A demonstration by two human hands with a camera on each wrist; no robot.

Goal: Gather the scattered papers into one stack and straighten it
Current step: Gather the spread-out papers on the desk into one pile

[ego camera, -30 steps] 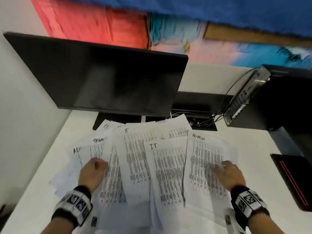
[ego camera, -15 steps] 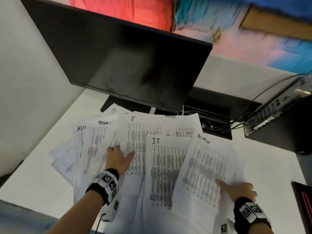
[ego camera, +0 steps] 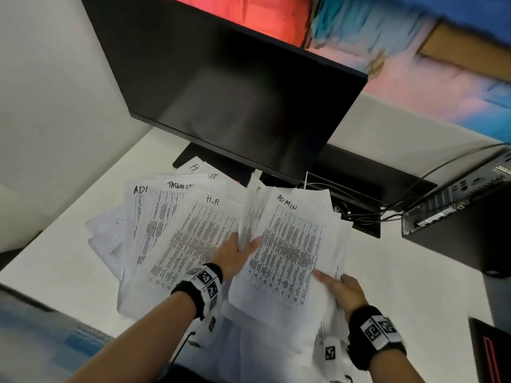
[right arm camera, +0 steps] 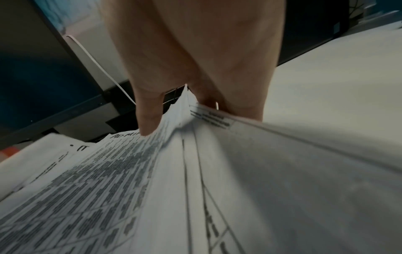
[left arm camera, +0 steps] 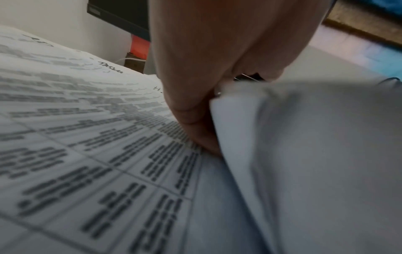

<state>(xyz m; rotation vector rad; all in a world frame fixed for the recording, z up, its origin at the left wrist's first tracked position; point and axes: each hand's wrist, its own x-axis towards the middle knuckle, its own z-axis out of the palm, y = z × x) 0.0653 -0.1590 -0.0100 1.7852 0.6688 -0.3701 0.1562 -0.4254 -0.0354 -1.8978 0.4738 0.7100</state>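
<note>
White tabletop (ego camera: 414, 272) runs out in front of a dark monitor (ego camera: 235, 92), and the papers (ego camera: 177, 239) lie fanned across it just before the monitor's foot. Gathering is partly done, as I judge it: on the side away from the computer case (ego camera: 456, 230), sheets headed "H.R." and "ADI" lie spread and overlapping, not yet squared. Nearer the case, the left hand (ego camera: 237, 251) has its grip closed on the raised edge of a few sheets (left arm camera: 239, 120), thumb against fingers. The right hand (ego camera: 347, 290) pinches the bundle topped by the "ADMIN" sheet (ego camera: 287, 244), thumb on top and fingers under. Left to do: merging both halves, then tapping the edges level.
</note>
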